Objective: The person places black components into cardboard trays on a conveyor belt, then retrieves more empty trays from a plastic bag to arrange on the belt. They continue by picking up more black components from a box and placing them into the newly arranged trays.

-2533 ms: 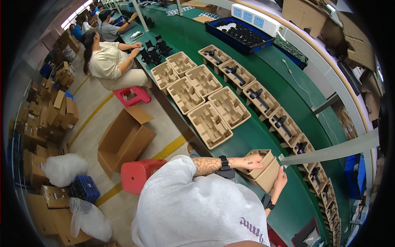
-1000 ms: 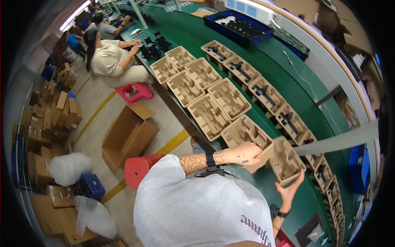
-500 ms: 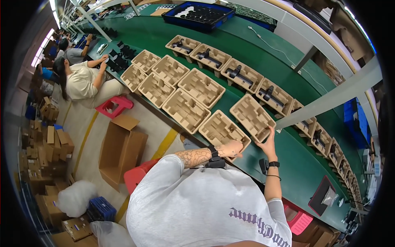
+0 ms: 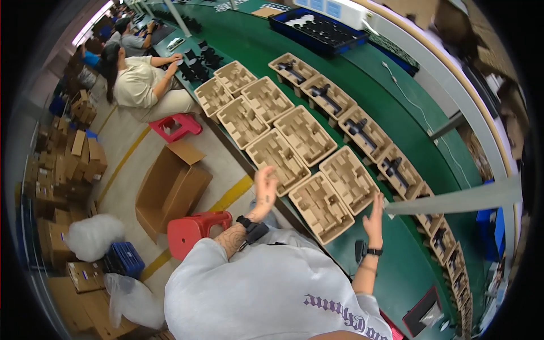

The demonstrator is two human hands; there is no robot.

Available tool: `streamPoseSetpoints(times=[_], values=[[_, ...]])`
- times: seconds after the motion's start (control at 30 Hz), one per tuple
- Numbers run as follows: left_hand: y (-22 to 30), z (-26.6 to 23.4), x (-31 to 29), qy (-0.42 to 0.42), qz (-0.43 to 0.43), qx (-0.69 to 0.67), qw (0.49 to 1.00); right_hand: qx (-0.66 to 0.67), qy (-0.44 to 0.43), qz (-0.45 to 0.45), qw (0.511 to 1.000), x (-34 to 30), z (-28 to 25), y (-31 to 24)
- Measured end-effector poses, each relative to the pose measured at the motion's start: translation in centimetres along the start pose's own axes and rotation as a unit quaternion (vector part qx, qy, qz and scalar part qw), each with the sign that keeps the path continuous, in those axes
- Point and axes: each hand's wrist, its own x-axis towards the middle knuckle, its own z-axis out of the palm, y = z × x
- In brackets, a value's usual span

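My left hand [image 4: 265,190] is at the near left edge of a beige molded pulp tray [image 4: 279,162], its fingers loosely bent and apart; whether it touches the rim is hard to see. My right hand [image 4: 373,220] has its fingers stretched out beside the right end of another pulp tray [image 4: 349,180], holding nothing. A further pulp tray [image 4: 321,208] lies between my hands, side by side with that one. All three have stepped compartments with no parts in them. More such trays [image 4: 242,122] extend in two rows to the far left.
Behind runs a line of pulp trays [image 4: 365,133] holding black parts. A metal post [image 4: 453,198] slants across on the right. A blue crate [image 4: 317,31] stands at the back. Left are a seated co-worker [image 4: 136,85], a red stool [image 4: 198,229] and an open carton [image 4: 173,187].
My left hand has left the nearest tray and moved left to the neighbouring one. My right hand has loosened from the right tray, which now sits flush beside the nearest. The view has shifted.
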Motion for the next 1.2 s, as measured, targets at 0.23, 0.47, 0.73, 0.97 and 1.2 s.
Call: streamPoseSetpoints(times=[0.23, 0.47, 0.73, 0.97, 1.2], values=[[-5.5, -5.1, 1.3, -0.025, -0.419, -0.202, 0.885, 0.255, 0.219, 0.106, 0.936, -2.4, -2.1, -9.4], [-3.5, -12.9, 6.3, -0.442, -0.321, -0.272, 0.792, 0.455, -0.057, 0.039, 0.888, 0.9, 5.4, -28.4], [-9.3, -25.5, 10.9, -0.326, -0.448, -0.145, 0.819, 0.385, -0.33, 0.042, 0.861, 8.2, 15.9, -41.1], [-13.8, -28.5, 20.8, -0.298, -0.378, -0.18, 0.858, 0.399, -0.286, 0.088, 0.867, 12.5, 19.9, -43.9], [-22.8, -26.8, 39.8, 0.026, -0.145, -0.008, 0.989, 0.451, -0.306, 0.074, 0.835, 19.1, 24.2, -46.1]])
